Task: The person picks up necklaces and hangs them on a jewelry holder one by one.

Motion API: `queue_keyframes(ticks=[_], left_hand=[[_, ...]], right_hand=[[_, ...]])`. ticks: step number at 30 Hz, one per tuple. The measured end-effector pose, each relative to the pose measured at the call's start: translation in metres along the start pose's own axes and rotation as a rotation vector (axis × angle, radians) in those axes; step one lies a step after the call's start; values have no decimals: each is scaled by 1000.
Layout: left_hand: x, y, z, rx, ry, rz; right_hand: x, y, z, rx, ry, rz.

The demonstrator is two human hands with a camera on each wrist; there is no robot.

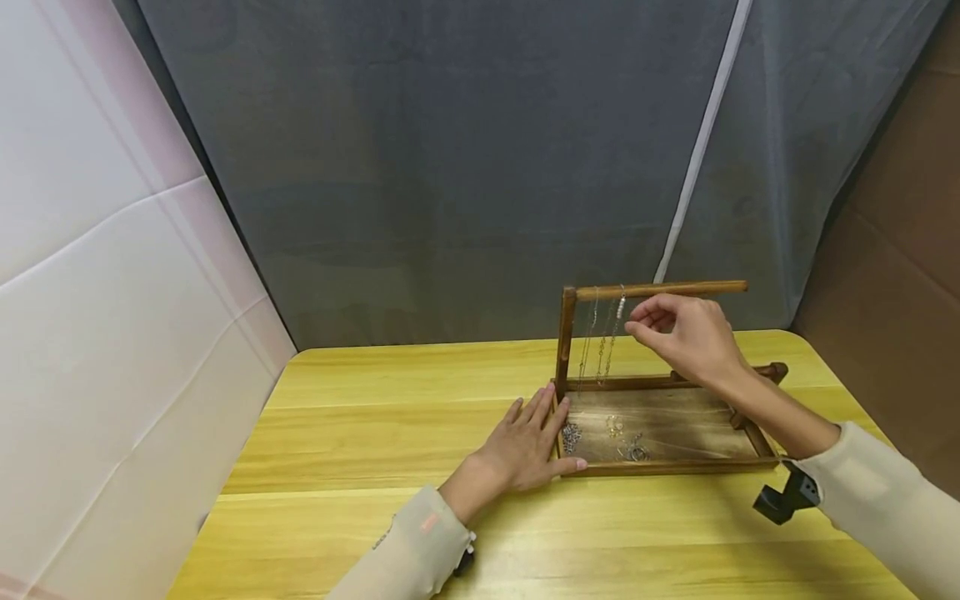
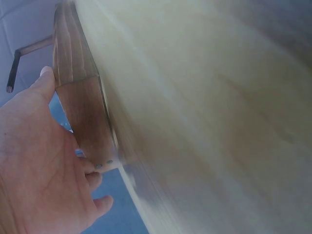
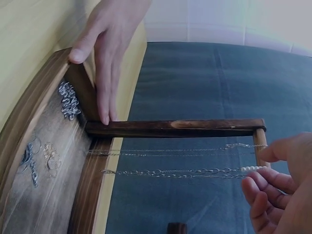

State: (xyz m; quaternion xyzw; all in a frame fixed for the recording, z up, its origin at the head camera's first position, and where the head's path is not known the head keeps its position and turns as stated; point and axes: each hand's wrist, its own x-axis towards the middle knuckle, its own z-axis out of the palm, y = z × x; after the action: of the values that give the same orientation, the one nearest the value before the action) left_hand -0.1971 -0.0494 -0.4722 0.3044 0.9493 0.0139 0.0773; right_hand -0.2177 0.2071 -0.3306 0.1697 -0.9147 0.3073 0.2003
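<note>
A wooden jewelry stand has a shallow tray [image 1: 675,417] at its base and a post [image 3: 175,126] rising at the left. From its top bar [image 1: 690,287] hang thin silver-coloured necklaces [image 3: 185,171], one with a short row of white beads [image 1: 621,308]. My right hand [image 1: 693,333] is just right of the beads, thumb and fingers bent and slightly parted, holding nothing that I can see. With fingers spread, my left hand [image 1: 521,446] rests against the tray's left end, its thumb over the front rim. Inside the tray lie a silver chain pile [image 1: 572,437], gold-coloured pieces [image 1: 615,426] and silver rings or chains [image 1: 636,450].
The stand sits on a yellow wood-grain table [image 1: 360,433], toward its right side. A dark grey curtain [image 1: 450,167] hangs behind, with a white panel [image 1: 112,333] on the left and a brown one [image 1: 900,250] on the right. A wooden peg [image 1: 776,371] juts at the tray's back right.
</note>
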Motion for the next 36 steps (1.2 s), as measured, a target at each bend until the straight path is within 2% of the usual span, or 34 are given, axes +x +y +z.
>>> queue_keyframes(ticks=[8,17,23,36], left_hand=[[-1,-1,0,0,-4,-3],[-1,-3,0,0,-3,-5],[-2,-3,0,0,-10,-3],[-3,-3,-1,-11,-12,-3]], right_hand=[[-12,3,-4,1,-50,-39],[-25,7,-3,-69,-96,-126],[-33,9,2,-86,-203,-139],[-50,20,13,-27,-412,-297]])
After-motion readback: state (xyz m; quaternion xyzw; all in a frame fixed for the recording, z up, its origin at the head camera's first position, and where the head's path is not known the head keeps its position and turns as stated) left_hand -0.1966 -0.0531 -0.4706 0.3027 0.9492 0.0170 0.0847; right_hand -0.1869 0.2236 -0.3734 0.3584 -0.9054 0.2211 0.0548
